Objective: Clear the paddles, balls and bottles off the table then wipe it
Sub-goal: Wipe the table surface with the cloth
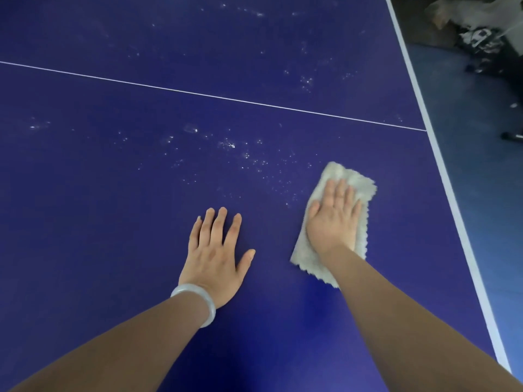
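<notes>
Flat under R hand (pixel 334 219) fingers: cloth (pixel 353 182) (folded).

Worktop (pixel 113 222): dark blue, matte surface. A thin white line (pixel 215 97) is seen running across it from left to right. A broader white band (pixel 441 165) is marked along the right edge. Pale specks (pixel 232 145) are scattered over the middle and far areas, possibly droplets or dust; not resolved. A cream fleecy cloth (pixel 359 182) is laid flat near the right edge, pressed under the right hand (pixel 334 219). The left hand (pixel 218 256) is rested flat on the surface, fingers spread, near the cloth but apart from it.
</notes>
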### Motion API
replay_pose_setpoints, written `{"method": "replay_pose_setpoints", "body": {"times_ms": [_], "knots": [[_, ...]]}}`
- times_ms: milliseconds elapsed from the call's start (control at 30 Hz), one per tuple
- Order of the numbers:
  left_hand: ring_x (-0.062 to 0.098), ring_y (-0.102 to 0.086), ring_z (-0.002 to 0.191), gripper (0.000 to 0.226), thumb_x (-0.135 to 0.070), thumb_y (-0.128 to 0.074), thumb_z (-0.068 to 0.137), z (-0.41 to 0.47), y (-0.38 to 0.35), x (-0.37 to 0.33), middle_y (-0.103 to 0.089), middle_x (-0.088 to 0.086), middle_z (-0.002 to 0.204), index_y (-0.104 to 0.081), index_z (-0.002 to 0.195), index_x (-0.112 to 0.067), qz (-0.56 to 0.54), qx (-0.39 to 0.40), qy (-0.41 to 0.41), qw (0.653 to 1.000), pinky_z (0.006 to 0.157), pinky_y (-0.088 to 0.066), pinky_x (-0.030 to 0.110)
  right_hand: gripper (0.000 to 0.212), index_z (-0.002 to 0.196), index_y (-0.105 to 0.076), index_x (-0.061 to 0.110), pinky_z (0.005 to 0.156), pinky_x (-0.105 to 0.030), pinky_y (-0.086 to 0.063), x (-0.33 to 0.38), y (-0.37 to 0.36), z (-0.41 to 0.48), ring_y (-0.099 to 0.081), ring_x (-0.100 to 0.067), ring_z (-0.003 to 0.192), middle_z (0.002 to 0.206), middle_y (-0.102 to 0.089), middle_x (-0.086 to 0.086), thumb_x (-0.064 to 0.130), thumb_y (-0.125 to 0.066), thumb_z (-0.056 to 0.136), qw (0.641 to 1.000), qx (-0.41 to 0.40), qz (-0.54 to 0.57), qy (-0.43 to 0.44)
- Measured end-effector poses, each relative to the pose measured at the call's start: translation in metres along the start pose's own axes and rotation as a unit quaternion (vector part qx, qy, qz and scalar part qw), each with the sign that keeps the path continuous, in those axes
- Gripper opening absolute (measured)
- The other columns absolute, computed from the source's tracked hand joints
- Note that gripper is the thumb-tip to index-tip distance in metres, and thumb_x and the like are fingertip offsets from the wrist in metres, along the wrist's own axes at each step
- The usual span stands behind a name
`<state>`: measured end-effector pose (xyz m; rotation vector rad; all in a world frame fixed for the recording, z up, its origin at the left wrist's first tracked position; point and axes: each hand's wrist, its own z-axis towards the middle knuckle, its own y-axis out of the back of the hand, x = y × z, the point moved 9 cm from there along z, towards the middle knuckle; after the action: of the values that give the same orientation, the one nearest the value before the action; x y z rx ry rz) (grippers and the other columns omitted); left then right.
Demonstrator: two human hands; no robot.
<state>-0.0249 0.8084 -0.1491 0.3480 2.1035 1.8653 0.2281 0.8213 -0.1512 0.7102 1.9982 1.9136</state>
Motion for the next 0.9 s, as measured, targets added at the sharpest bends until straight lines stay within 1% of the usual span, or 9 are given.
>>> {"method": "replay_pose_setpoints", "body": {"times_ms": [100, 167, 300, 400, 500, 600, 667, 800, 900], "knots": [[0.036, -0.024, 0.147, 0.071, -0.059, -0.019, 0.098, 0.001, -0.001, 0.0, -0.032, 0.016, 0.156, -0.032, 0.152, -0.015, -0.008, -0.003, -0.002, 1.0, 0.119, -0.022, 0.052, 0.065, 0.158, 0.006, 0.021, 0.123, -0.043, 0.008, 0.008, -0.002, -0.011, 0.012, -0.019, 0.152, 0.165, 0.01, 0.001, 0.042, -0.001, 0.097, 0.991, 0.026, -0.025, 0.129], [0.035, -0.024, 0.147, 0.071, -0.059, -0.019, 0.098, 0.001, -0.001, 0.001, -0.031, 0.016, 0.156, -0.031, 0.153, -0.015, -0.008, -0.007, -0.005, 1.0, 0.119, -0.021, 0.052, 0.063, 0.158, 0.004, 0.022, 0.124, -0.043, 0.007, -0.019, 0.005, 0.007, 0.009, -0.019, 0.153, 0.166, 0.007, 0.001, 0.04, -0.007, 0.099, 0.994, 0.027, -0.025, 0.101], [0.035, -0.024, 0.147, 0.071, -0.059, -0.024, 0.097, 0.001, -0.003, 0.001, -0.031, 0.016, 0.156, -0.033, 0.152, -0.015, -0.009, -0.008, -0.004, 1.0, 0.119, -0.02, 0.051, 0.061, 0.159, 0.002, 0.019, 0.123, -0.047, 0.005, -0.053, 0.021, 0.084, 0.005, -0.023, 0.153, 0.166, 0.004, -0.004, 0.036, -0.014, 0.103, 0.999, 0.013, -0.017, -0.031], [0.034, -0.024, 0.147, 0.071, -0.06, -0.027, 0.097, 0.001, -0.003, 0.001, -0.032, 0.015, 0.156, -0.033, 0.152, -0.016, -0.007, -0.018, -0.003, 1.0, 0.118, -0.021, 0.051, 0.06, 0.159, -0.001, 0.018, 0.123, -0.049, 0.003, -0.025, 0.022, 0.144, 0.004, -0.024, 0.153, 0.166, 0.002, -0.005, 0.035, -0.015, 0.103, 1.0, 0.019, -0.008, -0.021], [0.034, -0.024, 0.148, 0.07, -0.06, -0.026, 0.097, 0.001, -0.002, 0.001, -0.031, 0.015, 0.157, -0.032, 0.153, -0.016, -0.006, -0.015, -0.001, 1.0, 0.118, -0.024, 0.052, 0.058, 0.159, -0.002, 0.019, 0.123, -0.048, 0.0, 0.036, 0.016, 0.158, 0.001, -0.024, 0.153, 0.166, 0.0, -0.005, 0.034, -0.013, 0.104, 0.993, 0.036, -0.03, 0.104], [0.033, -0.022, 0.148, 0.07, -0.06, -0.024, 0.098, 0.0, -0.001, 0.001, -0.03, 0.013, 0.158, -0.03, 0.153, -0.017, -0.001, -0.011, 0.002, 1.0, 0.119, -0.023, 0.051, 0.057, 0.159, -0.002, 0.023, 0.124, -0.043, 0.001, 0.088, 0.004, 0.102, 0.003, -0.02, 0.153, 0.166, 0.002, 0.002, 0.038, -0.01, 0.104, 0.946, 0.058, -0.066, 0.313], [0.033, -0.022, 0.148, 0.07, -0.06, -0.024, 0.098, 0.0, -0.002, 0.001, -0.029, 0.013, 0.158, -0.029, 0.153, -0.017, 0.002, -0.004, 0.003, 1.0, 0.119, -0.022, 0.051, 0.059, 0.159, -0.005, 0.026, 0.124, -0.041, 0.0, 0.081, 0.002, 0.074, 0.003, -0.015, 0.153, 0.165, 0.001, 0.006, 0.043, -0.005, 0.102, 0.92, 0.07, -0.068, 0.379], [0.034, -0.023, 0.148, 0.071, -0.06, -0.026, 0.097, 0.0, -0.002, 0.001, -0.032, 0.015, 0.157, -0.031, 0.153, -0.017, -0.003, -0.007, 0.003, 1.0, 0.118, -0.019, 0.05, 0.056, 0.159, -0.01, 0.022, 0.124, -0.043, -0.001, 0.025, 0.018, 0.121, -0.003, -0.019, 0.153, 0.166, -0.005, 0.001, 0.037, -0.018, 0.106, 0.97, 0.03, -0.042, 0.238], [0.034, -0.024, 0.147, 0.07, -0.06, -0.028, 0.097, 0.0, -0.002, 0.002, -0.032, 0.015, 0.157, -0.032, 0.153, -0.017, -0.001, -0.01, 0.001, 1.0, 0.117, -0.018, 0.049, 0.057, 0.159, -0.006, 0.019, 0.124, -0.044, -0.001, 0.036, 0.022, 0.163, -0.002, -0.022, 0.153, 0.166, -0.003, -0.002, 0.035, -0.016, 0.105, 0.983, 0.018, -0.052, 0.175]]}}
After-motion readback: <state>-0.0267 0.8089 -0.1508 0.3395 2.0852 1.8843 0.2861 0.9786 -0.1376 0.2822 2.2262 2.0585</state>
